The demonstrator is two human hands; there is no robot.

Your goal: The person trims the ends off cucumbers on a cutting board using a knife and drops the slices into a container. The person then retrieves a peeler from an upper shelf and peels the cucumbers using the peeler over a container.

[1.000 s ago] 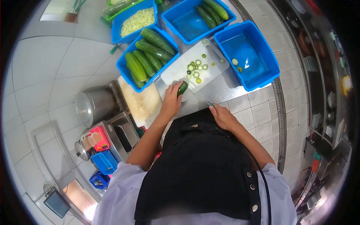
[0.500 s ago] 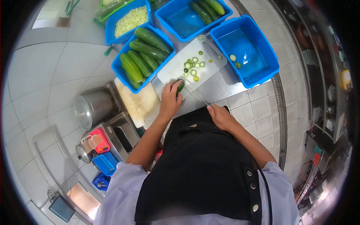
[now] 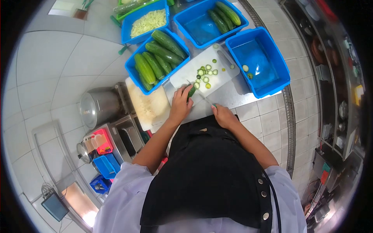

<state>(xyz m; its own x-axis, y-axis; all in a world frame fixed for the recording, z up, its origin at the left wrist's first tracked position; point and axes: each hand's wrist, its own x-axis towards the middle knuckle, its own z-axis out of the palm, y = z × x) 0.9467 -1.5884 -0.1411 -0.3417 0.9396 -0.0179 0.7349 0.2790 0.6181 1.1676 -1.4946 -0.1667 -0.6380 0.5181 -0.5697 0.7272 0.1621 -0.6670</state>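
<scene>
On the lower end of the white cutting board, my left hand grips a dark green cucumber, its fingers curled over it. My right hand is closed round the green handle of a knife. The knife's thin blade reaches up and left to the cucumber's end. Several pale slices and end pieces lie on the board just beyond the blade. A blue tub of whole cucumbers stands at the board's left, and another blue tub holding two small pieces is at its right.
Behind the board is a blue tub with several cucumbers. A blue tub of pale cut pieces stands at the upper left. A stained board lies left of my left hand. Further left is a large metal pot.
The knife in my right hand has moved up and left, its blade now at the cucumber's end. A slice now shows beside the blade. The view has shifted slightly.
</scene>
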